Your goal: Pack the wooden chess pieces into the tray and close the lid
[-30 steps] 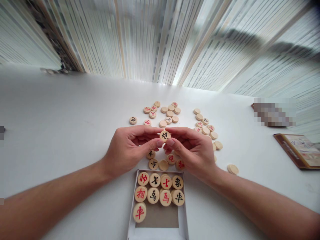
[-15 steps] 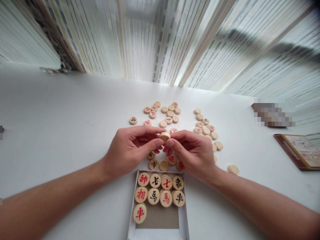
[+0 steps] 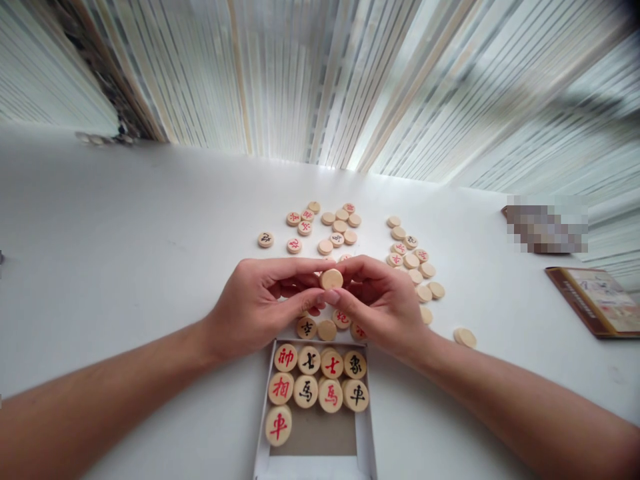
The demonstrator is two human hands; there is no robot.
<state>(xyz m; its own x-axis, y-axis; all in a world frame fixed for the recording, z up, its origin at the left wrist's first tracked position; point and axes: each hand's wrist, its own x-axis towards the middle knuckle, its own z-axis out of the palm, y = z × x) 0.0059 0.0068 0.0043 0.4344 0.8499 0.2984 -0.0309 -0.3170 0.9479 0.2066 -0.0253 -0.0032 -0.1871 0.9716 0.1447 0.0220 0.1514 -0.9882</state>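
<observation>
Between the fingertips of my left hand [image 3: 273, 293] and my right hand [image 3: 377, 297] is a round wooden xiangqi piece [image 3: 331, 279], its blank face turned toward me. Both hands pinch it from the sides, just above the table. Right below them lies an open shallow box [image 3: 371, 440] with xiangqi pieces in rows, marked in red or black. A red-marked piece [image 3: 279, 425] sits alone at the left of its third row. Loose pieces, among them a black-marked one [image 3: 307, 327] and a blank one [image 3: 327, 330], lie between the hands and the box.
Many more pieces are scattered on the white table [image 3: 150, 220] beyond the hands, some blank side up, such as the piece [image 3: 465, 337] at right. A brown-edged printed box or booklet [image 3: 595, 300] lies far right. A striped curtain [image 3: 280, 80] hangs behind the table.
The held piece has tilted so that its blank face shows more fully. My fingers have shifted slightly around it, and the right hand has moved a little to the left.
</observation>
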